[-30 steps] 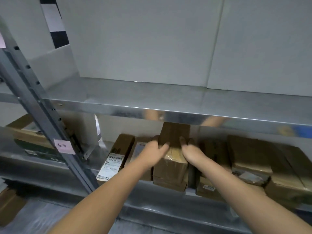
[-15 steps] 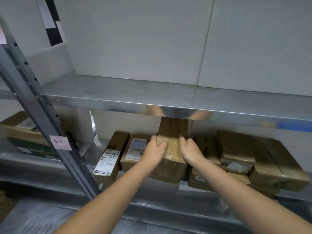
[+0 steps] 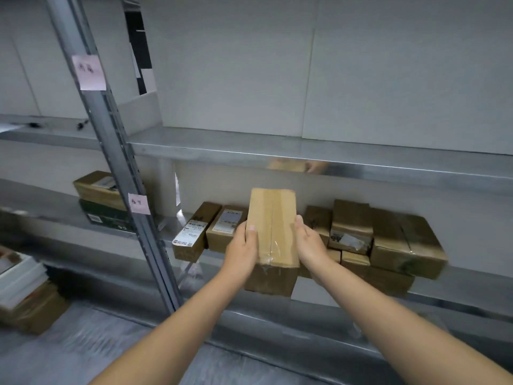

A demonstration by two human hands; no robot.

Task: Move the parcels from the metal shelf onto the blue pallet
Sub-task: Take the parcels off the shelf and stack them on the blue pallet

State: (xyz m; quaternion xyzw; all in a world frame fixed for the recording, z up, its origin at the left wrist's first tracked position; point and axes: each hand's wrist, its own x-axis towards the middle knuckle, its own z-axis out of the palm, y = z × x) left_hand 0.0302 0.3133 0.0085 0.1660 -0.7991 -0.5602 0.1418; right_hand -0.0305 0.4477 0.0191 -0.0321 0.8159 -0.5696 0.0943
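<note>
Pink tag (image 3: 140,208) writing illegible; parcel label (image 3: 189,235) too blurred; left-edge box stack (image 3: 25,301) cut off.

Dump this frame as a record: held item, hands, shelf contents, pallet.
held: taped parcel, long side pointing into the shelf, front end out past the shelf edge
left hand: grips parcel's left side, thumb on top
right hand: grips parcel's right side
metal shelf: labelled parcels left of the held one, stacked parcels right
upright: two pink notes
blue pallet: not in view
</note>
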